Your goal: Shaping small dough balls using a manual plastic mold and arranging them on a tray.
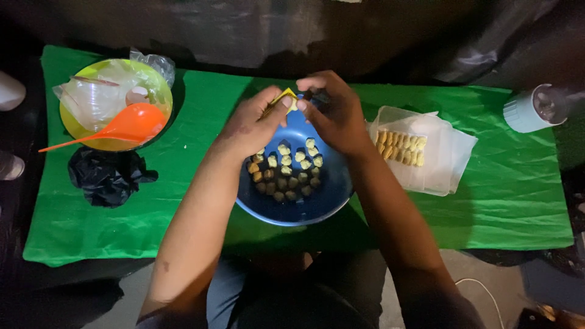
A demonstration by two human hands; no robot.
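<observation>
While we look straight down from the head camera, we see both hands meeting over the far rim of a blue bowl (pixel 317 210) at the middle of a green cloth (pixel 506 201). Our left hand (pixel 256 125) and right hand (pixel 335 116) pinch a small yellow wrapper (pixel 285 96) between them, thumb and forefinger of each closed on it; the left grips its near-left edge, the right its far-right side. What the wrapper encloses we cannot tell. It sits at twelve o'clock from the bowl's centre, just above the rim, its long axis running roughly from eight o'clock to two o'clock. Both hands are equally near, touching it from opposite sides.

Directly below, at six o'clock from the wrapper, small yellowish cubes (pixel 286 170) lie in loose rows on the bowl's floor. At three o'clock from the bowl a clear plastic packet (pixel 448 167) holds more wrapped pieces (pixel 400 147) in rows, just beside our right wrist. At nine to ten o'clock, well apart, a yellow-green bowl (pixel 155 82) carries clear plastic and an orange spoon (pixel 122 127); a crumpled black bag (pixel 106 175) lies below it. A white container (pixel 525 111) stands at two o'clock
</observation>
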